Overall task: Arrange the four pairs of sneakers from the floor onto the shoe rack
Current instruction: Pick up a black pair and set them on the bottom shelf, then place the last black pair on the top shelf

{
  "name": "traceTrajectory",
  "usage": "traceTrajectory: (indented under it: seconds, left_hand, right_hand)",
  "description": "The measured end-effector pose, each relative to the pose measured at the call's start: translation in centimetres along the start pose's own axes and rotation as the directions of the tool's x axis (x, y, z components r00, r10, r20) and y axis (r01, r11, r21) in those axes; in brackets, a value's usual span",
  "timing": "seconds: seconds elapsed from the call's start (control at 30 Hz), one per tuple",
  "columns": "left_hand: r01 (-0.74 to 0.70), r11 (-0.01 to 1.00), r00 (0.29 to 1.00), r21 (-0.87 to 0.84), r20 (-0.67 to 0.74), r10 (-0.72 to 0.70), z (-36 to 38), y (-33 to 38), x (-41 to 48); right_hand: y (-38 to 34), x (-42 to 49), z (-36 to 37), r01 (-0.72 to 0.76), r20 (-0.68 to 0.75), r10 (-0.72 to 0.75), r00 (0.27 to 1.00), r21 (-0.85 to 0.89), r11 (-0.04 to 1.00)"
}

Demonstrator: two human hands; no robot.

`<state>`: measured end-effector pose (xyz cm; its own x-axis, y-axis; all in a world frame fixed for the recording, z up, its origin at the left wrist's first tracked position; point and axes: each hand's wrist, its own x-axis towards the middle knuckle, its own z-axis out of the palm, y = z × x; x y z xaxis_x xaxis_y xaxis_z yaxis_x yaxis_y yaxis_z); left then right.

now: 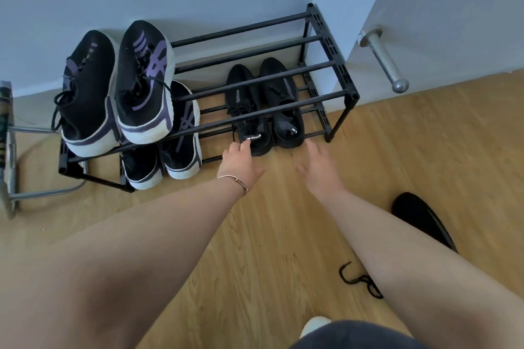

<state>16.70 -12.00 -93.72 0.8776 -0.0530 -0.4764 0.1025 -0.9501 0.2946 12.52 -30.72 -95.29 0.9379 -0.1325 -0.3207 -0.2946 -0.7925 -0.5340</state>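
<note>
A black two-tier shoe rack (344, 93) stands against the wall. On the left of its top tier sits a black, purple and white pair (113, 88). A similar pair (175, 144) is on the left of the bottom tier. An all-black pair (266, 110) sits on the right of the bottom tier, heels toward me. My left hand (241, 164), wearing a bracelet, touches the heel tab of the left black sneaker, fingers loose. My right hand (317, 167) hovers open just in front of the right black sneaker's heel. Another black sneaker (419, 215) lies on the floor behind my right forearm.
A door with a metal lever handle (382, 59) stands right of the rack. A chrome tube frame (11, 150) is on the left. The right half of the top tier holds nothing. The floor is light wood; a loose black lace (360, 280) shows by my right arm.
</note>
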Motion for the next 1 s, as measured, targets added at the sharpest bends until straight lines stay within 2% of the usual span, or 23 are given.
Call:
traceTrajectory:
  seconds: [0.13, 0.27, 0.37, 0.53, 0.7, 0.83, 1.0]
  left_hand:
    - [-0.178, 0.95, 0.981, 0.256, -0.028, 0.191, -0.3, 0.3, -2.8]
    - [-0.266, 0.88, 0.938, 0.393, -0.105, 0.33, -0.3, 1.3, -5.7]
    - [-0.288, 0.857, 0.918, 0.427, -0.133, 0.374, -0.1, 2.9, -7.6]
    - [-0.305, 0.853, 0.919, 0.423, -0.104, 0.38, 1.7, 6.6, -10.6]
    - [-0.339, 0.843, 0.921, 0.417, -0.034, 0.388, 4.3, 9.3, -12.6]
    - [-0.298, 0.881, 0.95, 0.367, 0.027, 0.31, 6.5, 10.8, -13.9]
    - [-0.188, 0.935, 0.976, 0.301, 0.166, 0.143, 10.1, 13.3, -14.1]
  right_hand:
    - [-0.3, -3.1, -1.4, 0.086, -0.013, -0.091, 0.996, -0.222, 0.971]
    - [0.0, -6.6, -3.3, 0.086, -0.084, -0.117, 0.99, -0.308, 0.947]
    - [1.3, -10.1, -4.8, 0.039, -0.134, -0.096, 0.986, -0.375, 0.926]
    - [5.5, -15.0, -7.2, -0.095, -0.217, -0.005, 0.976, -0.446, 0.89]
    - [10.2, -17.6, -9.4, -0.281, -0.286, 0.18, 0.941, -0.367, 0.887]
    - [13.9, -18.8, -10.8, -0.438, -0.307, 0.354, 0.883, -0.273, 0.857]
    - [17.5, -19.6, -11.0, -0.552, -0.227, 0.513, 0.828, -0.161, 0.818]
